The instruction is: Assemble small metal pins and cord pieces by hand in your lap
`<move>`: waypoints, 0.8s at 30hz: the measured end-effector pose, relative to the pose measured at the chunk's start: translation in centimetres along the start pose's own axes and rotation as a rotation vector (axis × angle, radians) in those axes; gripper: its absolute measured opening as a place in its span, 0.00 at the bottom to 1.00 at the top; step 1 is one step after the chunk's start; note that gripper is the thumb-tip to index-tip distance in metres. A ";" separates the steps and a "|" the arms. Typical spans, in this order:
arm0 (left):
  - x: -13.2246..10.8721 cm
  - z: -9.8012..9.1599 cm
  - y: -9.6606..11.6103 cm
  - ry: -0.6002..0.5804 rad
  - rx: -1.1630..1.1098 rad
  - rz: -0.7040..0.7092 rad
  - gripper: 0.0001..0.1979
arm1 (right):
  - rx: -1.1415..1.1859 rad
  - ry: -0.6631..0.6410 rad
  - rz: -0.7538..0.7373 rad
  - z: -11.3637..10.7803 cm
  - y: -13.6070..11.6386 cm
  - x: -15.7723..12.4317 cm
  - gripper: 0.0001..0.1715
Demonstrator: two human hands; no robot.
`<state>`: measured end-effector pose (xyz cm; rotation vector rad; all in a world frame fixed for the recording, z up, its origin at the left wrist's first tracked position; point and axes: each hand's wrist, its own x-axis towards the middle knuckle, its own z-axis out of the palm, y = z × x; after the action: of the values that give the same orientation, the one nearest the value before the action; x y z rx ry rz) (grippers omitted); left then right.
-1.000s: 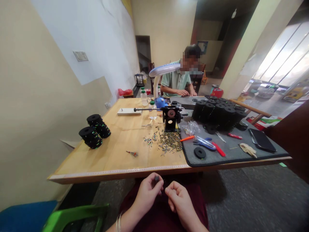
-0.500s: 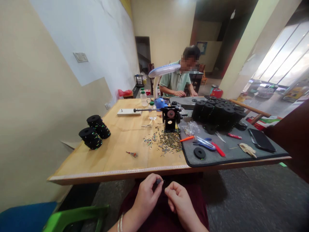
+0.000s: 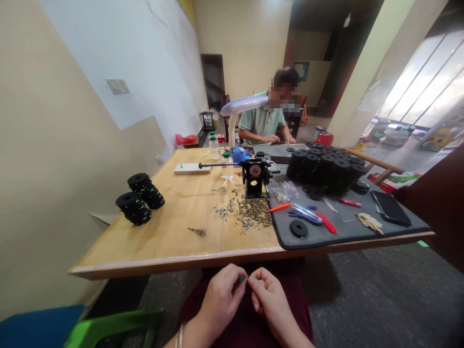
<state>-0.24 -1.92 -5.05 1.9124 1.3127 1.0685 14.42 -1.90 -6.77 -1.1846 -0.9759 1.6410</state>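
Note:
Below the table's front edge, over my lap, my left hand (image 3: 221, 297) pinches a small dark piece (image 3: 241, 279) between thumb and fingers. My right hand (image 3: 268, 295) is curled right beside it, its fingertips meeting the same piece; what it grips is too small to make out. On the wooden table (image 3: 174, 237) ahead lies a heap of small metal beads and pins (image 3: 250, 215) in front of a black hand-cranked winder (image 3: 254, 178).
Two stacks of black spools (image 3: 139, 198) stand at the table's left, many more (image 3: 326, 169) at the back right. A grey mat (image 3: 348, 227) holds scissors, red tools, a black disc and a phone. Another person sits at the far end behind a lamp. A green chair is at my left.
My two hands have closed together, so the right fingertips now touch the piece in the left hand. The view has shifted slightly.

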 end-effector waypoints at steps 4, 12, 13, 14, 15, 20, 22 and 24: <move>0.0 0.0 0.0 -0.049 0.035 0.018 0.06 | 0.010 0.006 -0.011 0.0 0.0 0.1 0.26; 0.1 0.0 0.4 -0.097 0.018 -0.029 0.07 | 0.005 0.037 -0.062 -0.1 0.2 0.4 0.25; 0.1 0.0 0.4 -0.094 0.008 -0.048 0.07 | 0.011 0.048 -0.075 -0.2 0.2 0.4 0.24; 0.1 0.1 0.3 -0.088 -0.002 -0.065 0.06 | 0.018 0.059 -0.085 -0.4 0.3 0.5 0.24; 0.2 0.1 0.2 -0.080 -0.013 -0.078 0.06 | 0.026 0.068 -0.091 -0.5 0.3 0.6 0.24; 0.2 0.2 0.0 -0.070 -0.036 -0.095 0.05 | 0.061 0.067 -0.057 -0.8 0.2 0.6 0.25; 0.3 0.1 0.2 -0.076 -0.028 -0.091 0.04 | 0.065 0.060 -0.048 -0.8 0.2 0.6 0.25; 0.3 0.0 0.4 -0.087 -0.019 -0.087 0.04 | 0.066 0.059 -0.045 -0.8 0.2 0.6 0.26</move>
<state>0.03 -1.77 -4.66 1.8493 1.3201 0.9409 15.08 -1.31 -7.33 -1.1522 -0.8988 1.5826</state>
